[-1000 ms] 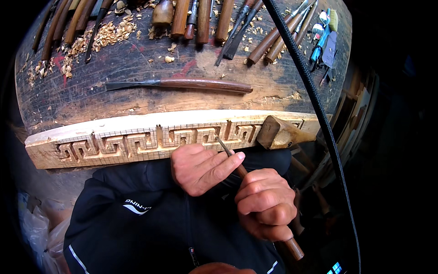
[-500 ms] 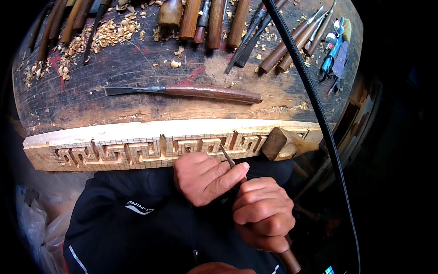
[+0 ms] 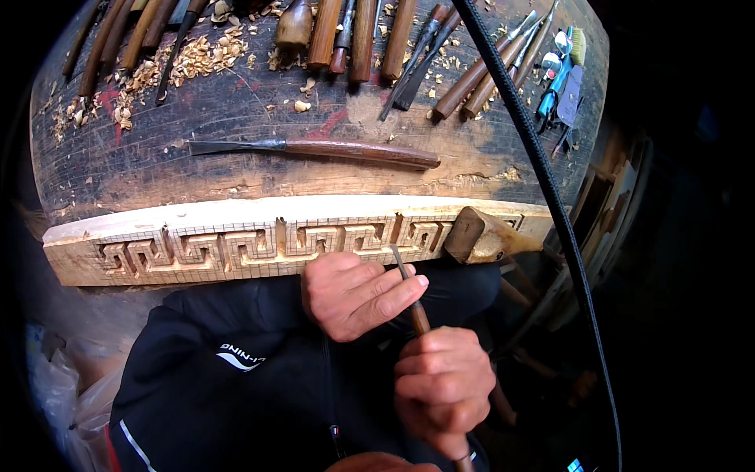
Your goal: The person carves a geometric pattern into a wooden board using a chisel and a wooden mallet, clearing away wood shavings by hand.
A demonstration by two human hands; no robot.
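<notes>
Both hands have slid a little to the right along the carved wooden strip point(image 3: 259, 244) since the earlier picture, and the work looks the same. Seen from the head camera, the long pale strip lies along the near edge of the dark wooden surface point(image 3: 141, 169), with a square maze pattern cut into its front. A wooden mallet point(image 3: 480, 234) rests on the right end of the strip. The left hand point(image 3: 354, 295) sits just under the strip, fingers curled, pinching the thin metal blade of a chisel point(image 3: 413, 295) between finger and thumb. The blade tip touches the lower edge of the strip near its middle. The right hand point(image 3: 444, 385) is lower down and closed tight in a fist around the brown wooden handle of the same chisel. Another long chisel point(image 3: 314, 149) lies alone across the middle of the surface. Many more carving tools point(image 3: 370, 35) lie in a row along the far edge, with pale wood chips point(image 3: 185, 63) scattered near the far left corner. A black cable point(image 3: 535, 149) runs down the right side.
</notes>
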